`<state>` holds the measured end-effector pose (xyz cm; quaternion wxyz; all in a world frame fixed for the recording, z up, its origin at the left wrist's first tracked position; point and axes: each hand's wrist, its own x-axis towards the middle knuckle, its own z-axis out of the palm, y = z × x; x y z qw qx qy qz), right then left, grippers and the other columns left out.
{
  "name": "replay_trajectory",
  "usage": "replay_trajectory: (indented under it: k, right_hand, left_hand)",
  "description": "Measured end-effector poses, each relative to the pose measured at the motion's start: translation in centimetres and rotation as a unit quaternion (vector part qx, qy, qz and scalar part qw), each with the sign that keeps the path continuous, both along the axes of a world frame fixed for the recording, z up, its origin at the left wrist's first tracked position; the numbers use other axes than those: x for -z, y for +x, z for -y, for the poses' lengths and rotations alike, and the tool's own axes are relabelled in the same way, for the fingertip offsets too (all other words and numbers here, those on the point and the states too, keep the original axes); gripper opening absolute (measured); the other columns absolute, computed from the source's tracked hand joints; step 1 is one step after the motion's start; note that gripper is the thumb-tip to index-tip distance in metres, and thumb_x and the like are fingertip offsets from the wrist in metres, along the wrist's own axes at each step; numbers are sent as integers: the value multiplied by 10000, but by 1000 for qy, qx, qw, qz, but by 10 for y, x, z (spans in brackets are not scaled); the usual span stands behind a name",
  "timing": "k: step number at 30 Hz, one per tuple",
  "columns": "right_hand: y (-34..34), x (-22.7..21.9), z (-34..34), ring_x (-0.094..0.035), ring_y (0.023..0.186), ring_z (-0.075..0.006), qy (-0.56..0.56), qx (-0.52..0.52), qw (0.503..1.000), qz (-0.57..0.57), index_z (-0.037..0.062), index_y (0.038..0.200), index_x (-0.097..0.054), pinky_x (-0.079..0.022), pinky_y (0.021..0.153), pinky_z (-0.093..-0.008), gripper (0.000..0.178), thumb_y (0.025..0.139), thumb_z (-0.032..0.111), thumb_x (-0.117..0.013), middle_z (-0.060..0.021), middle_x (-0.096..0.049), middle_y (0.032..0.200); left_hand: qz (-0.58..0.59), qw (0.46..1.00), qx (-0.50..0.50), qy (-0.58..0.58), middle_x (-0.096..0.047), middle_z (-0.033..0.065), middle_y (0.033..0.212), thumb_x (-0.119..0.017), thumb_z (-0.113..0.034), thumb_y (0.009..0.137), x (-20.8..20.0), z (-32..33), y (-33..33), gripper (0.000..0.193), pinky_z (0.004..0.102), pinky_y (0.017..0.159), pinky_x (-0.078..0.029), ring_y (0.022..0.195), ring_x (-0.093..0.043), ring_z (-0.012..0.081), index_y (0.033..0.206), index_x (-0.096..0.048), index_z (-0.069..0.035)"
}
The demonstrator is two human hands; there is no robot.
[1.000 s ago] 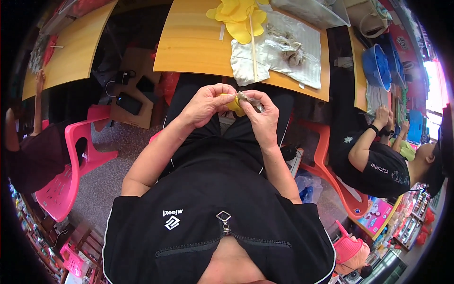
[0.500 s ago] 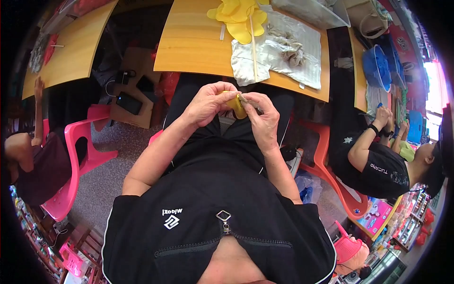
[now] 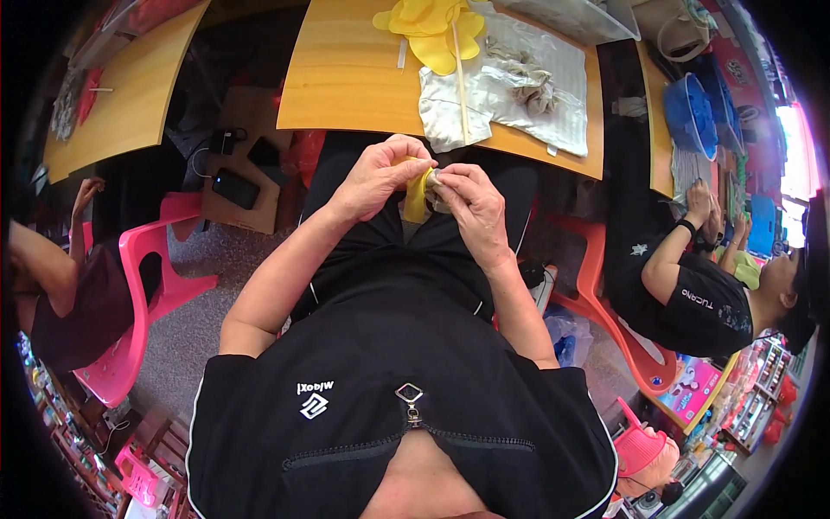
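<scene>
Above my lap and just short of the table edge, my left hand (image 3: 380, 180) pinches a yellow fabric-like piece (image 3: 416, 201), part of which hangs below the fingers. Close beside it, my right hand (image 3: 474, 206) has its thumb and fingers closed at the piece's right edge. A small greyish bit of material shows under the right fingertips; its kind is too small to tell. On the table ahead lies a pile of yellow petal-shaped pieces (image 3: 445, 48). A thin pale stick (image 3: 460, 95) rests across the pile and a white cloth (image 3: 439, 111).
The wooden table (image 3: 337, 78) also bears crumpled greyish cloth (image 3: 538, 93) and a clear plastic bin (image 3: 571, 19). Pink (image 3: 138, 285) and orange (image 3: 596, 294) chairs flank me. People sit at tables on both sides; a blue basket (image 3: 689, 112) stands at right.
My hands have shifted slightly left, and more of the yellow piece now hangs down between them. At left, a neighbour's hand has come off the table; the right-hand person's hands have moved slightly.
</scene>
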<state>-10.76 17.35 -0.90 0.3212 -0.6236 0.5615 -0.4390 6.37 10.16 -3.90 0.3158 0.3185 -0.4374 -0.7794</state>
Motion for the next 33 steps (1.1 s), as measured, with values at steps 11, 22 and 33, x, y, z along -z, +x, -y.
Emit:
replay_trajectory:
  k: [11,22,33]
  right_hand:
    - [13,10,-1,-587,803,-57,44,104,986,127,-11,1015,-633,-487,733,-199,150,866,6,-618,-9,-634,904]
    - [14,2,1,-622,791,-153,21,42,999,-2,-4,953,-671,-492,689,-256,133,823,5,-645,-78,-612,888]
    - [22,8,4,-585,785,-90,21,102,992,73,-24,953,-665,-463,629,-209,118,853,32,-638,-43,-591,878]
  left_hand:
    - [-139,953,-75,257,-637,42,960,-622,-145,890,0,-14,-5,202,293,856,-483,950,-597,132,1058,-604,-35]
    - [-176,932,-162,272,-647,52,927,-670,-148,859,4,-23,-11,176,312,783,-489,894,-610,157,989,-622,-40]
    - [-120,974,-143,126,-637,19,928,-642,-101,876,-15,-29,-18,201,231,707,-488,834,-596,84,1065,-616,-38]
